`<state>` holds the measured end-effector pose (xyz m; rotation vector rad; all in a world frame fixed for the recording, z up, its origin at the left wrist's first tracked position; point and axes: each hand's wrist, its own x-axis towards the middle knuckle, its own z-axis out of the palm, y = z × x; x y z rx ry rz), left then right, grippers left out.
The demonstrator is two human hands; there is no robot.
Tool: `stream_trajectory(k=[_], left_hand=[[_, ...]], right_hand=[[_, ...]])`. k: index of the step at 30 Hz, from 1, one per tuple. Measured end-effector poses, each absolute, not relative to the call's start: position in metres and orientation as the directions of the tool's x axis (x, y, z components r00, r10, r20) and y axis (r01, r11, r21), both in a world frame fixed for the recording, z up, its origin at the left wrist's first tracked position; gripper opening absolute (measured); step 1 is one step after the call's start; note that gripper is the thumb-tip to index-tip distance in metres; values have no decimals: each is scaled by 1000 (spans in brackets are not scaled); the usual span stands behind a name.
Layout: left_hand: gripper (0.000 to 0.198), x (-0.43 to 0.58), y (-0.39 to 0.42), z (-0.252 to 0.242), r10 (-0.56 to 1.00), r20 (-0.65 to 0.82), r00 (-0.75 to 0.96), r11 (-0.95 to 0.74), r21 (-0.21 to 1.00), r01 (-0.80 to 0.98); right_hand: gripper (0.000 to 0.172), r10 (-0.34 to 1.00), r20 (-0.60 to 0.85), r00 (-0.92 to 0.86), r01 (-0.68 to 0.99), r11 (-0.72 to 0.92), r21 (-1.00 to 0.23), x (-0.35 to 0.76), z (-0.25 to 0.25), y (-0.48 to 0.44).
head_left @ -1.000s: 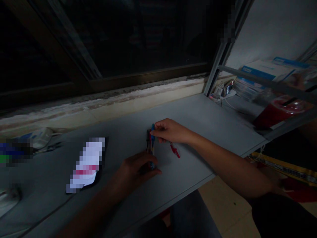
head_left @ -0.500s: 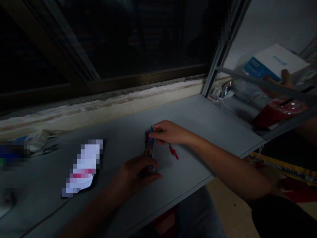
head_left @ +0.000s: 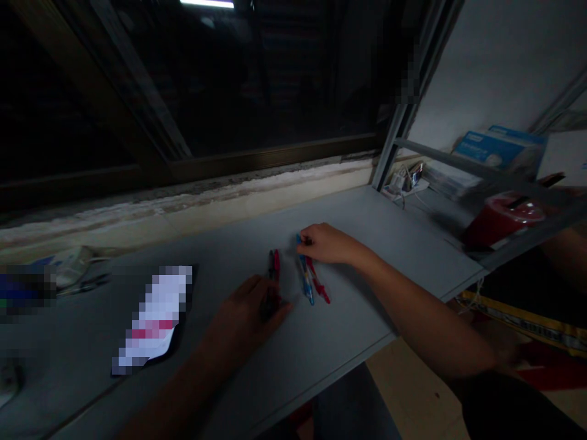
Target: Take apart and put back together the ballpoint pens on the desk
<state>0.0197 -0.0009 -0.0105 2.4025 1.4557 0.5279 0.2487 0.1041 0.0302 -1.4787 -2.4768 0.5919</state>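
On the grey desk my left hand rests with its fingers closed over the lower ends of a dark pen and a red pen that lie side by side. My right hand pinches the top end of a blue pen, which lies on the desk beside another red pen. The two pairs of pens lie a short way apart.
A phone with a lit screen lies at the left. Behind the desk runs a dark window and its sill. At the right a shelf holds a red cup with a lid, blue-and-white boxes and a power strip.
My right hand has drawn the blue pen out of the bundle in my left hand and moved it right, beside the red pen on the desk. The box on the shelf has shifted.
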Motion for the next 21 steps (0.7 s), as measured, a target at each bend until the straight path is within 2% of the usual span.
stream_trajectory(k=[4, 9, 21], left_hand=[[30, 28, 0, -6, 933, 51, 357, -355, 308, 883], [26, 37, -6, 3, 963, -31, 266, -257, 169, 951], [34, 31, -2, 10, 974, -139, 178, -158, 142, 977]], right_hand=[[30, 896, -36, -443, 846, 404, -348, 246, 25, 101], [21, 840, -8, -542, 772, 494, -399, 243, 27, 91], [21, 775, -111, -622, 729, 522, -442, 246, 26, 90]])
